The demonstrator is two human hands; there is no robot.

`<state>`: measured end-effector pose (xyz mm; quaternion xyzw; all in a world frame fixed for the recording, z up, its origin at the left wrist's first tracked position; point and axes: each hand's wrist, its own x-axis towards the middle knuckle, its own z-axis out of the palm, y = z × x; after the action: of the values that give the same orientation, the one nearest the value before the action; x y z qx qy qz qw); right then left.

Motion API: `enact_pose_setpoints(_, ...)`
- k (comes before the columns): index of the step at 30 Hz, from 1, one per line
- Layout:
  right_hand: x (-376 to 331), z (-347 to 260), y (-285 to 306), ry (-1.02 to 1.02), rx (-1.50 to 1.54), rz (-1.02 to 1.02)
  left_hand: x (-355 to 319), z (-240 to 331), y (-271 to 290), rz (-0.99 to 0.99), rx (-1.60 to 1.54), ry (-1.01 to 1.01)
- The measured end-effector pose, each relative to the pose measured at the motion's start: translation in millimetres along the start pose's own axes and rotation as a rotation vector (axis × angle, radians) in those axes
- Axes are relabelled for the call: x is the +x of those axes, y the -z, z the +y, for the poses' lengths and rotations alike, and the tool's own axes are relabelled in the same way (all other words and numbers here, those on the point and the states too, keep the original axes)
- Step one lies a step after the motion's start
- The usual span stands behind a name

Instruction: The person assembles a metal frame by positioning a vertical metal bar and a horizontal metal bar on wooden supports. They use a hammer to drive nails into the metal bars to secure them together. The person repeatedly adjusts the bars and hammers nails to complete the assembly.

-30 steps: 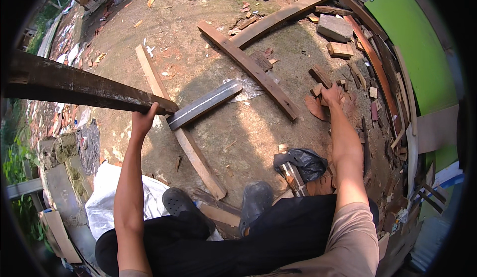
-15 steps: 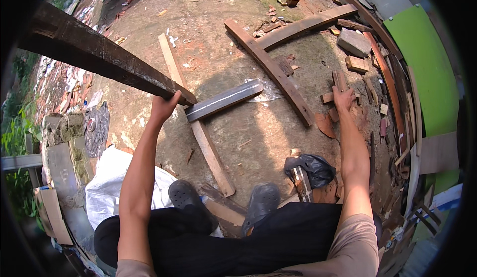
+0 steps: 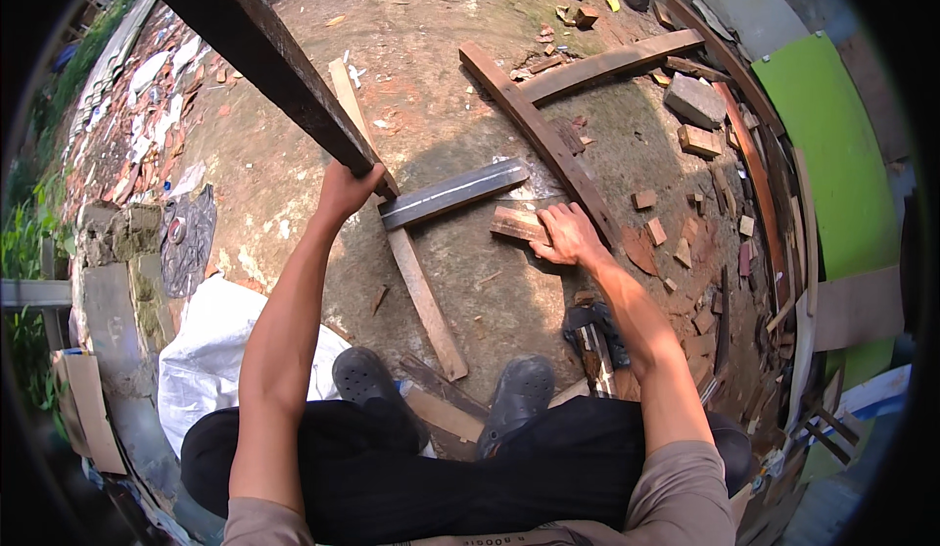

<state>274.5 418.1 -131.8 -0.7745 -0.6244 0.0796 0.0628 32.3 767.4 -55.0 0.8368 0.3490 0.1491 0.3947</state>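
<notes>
My left hand (image 3: 351, 191) is closed around the lower end of a long dark wooden beam (image 3: 269, 56), which slants up toward the far left. Close beside that end lies a grey wooden piece (image 3: 455, 193) with a white line along it. It rests across a pale wooden strip (image 3: 426, 301). In my right hand (image 3: 570, 236) is a short brown wood block (image 3: 519, 224), gripped at its right end. The block is just right of the grey piece and apart from it. My palm hides part of the block.
Two joined brown beams (image 3: 539, 135) lie at the far right of centre. Wood offcuts and a grey brick (image 3: 696, 102) are scattered to the right, before a green panel (image 3: 832, 144). A white sack (image 3: 220, 345) lies left of my feet, a black plastic bag (image 3: 615, 343) to the right.
My right hand has come left from the scattered offcuts, carrying the wood block toward the middle. The dark beam's far end has swung right; my left hand still grips it.
</notes>
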Motion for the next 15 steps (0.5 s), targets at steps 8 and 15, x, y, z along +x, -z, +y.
enact_pose_setpoints(8, 31, -44, -7, -0.225, 0.069, -0.107, 5, -8, 1, 0.013, 0.069, -0.005)
enact_pose_setpoints(15, 76, -64, -15, -0.345, 0.13, -0.23, 3, 8, 1, -0.026, 0.014, -0.011)
